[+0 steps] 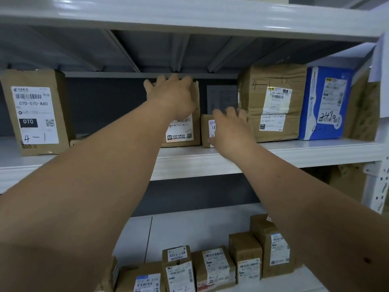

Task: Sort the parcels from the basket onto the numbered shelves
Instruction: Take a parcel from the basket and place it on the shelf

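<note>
Both arms up at the middle shelf (210, 159). Left hand (171, 95) on the top front of an upright brown parcel (185, 131), fingers (164, 80) spread and curled over its top edge, gripping it; parcel stands mid-shelf, near the front edge. Right hand (228, 127) on a small brown box (207, 131) just right of that parcel and touching it; fingers loosely spread over the box top, thumb down near its bottom front corner; cannot tell if it's a firm grip. Right of that, a large taped carton (273, 102) marked 4-1, touching or almost touching the small box, then a blue-and-white parcel (325, 104) marked 2490 toward the shelf's right end. Left end of the same shelf: a brown box (35, 112) with a 070 label and handwritten 4-1, well apart from the held parcel. Lower shelf (189, 226): row of small brown parcels (214, 268) along the front edge, two visibly marked 4-2. Basket not in view.
</note>
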